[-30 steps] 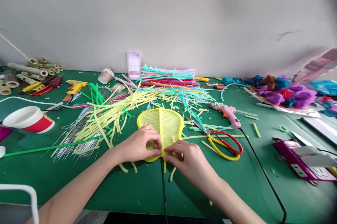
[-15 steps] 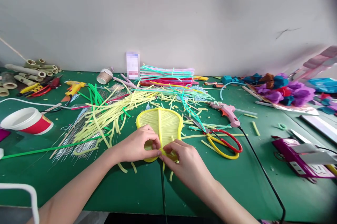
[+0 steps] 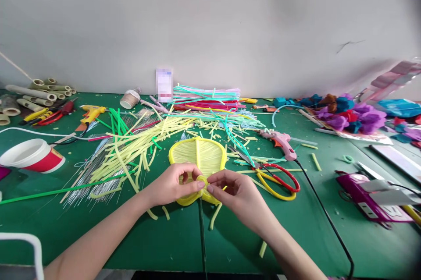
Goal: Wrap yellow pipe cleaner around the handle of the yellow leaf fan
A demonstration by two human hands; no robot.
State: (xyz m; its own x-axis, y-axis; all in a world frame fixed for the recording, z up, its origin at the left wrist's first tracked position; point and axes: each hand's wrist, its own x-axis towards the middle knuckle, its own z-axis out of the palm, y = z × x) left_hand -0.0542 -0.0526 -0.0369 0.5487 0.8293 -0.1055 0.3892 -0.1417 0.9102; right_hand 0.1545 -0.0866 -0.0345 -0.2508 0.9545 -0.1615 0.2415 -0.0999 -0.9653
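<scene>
The thumb and pointing finger of your left hand (image 3: 184,182) are squeezed close together, and they pinch a small yellow loop (image 3: 201,179). The thumb and pointing finger of your right hand (image 3: 235,188) have only a tiny gap at the tips. They come up to the loop at 3 o'clock, but you cannot tell if they grip it or just touch it.

The big yellow leaf shape (image 3: 212,155) lies on the green table (image 3: 148,245), just past your fingers at 12 o'clock. Your hands and the loop hide part of its near end. The little fingers on both your hands are tucked under and hard to see.

Near your right hand, the scissors (image 3: 279,181) sit at 3 o'clock with the handles spread apart. The pink glue gun (image 3: 283,143) is at 2 o'clock. A messy heap of pale yellow strips (image 3: 144,140) is at 10 o'clock, and you cannot see all of what is under it. Far off between 11 and 12 o'clock, a pale card (image 3: 164,83) is blurred into squares, so you cannot read it. Between 8 and 9 o'clock, the edge of the view cuts off a white bent bar (image 3: 37,249).
</scene>
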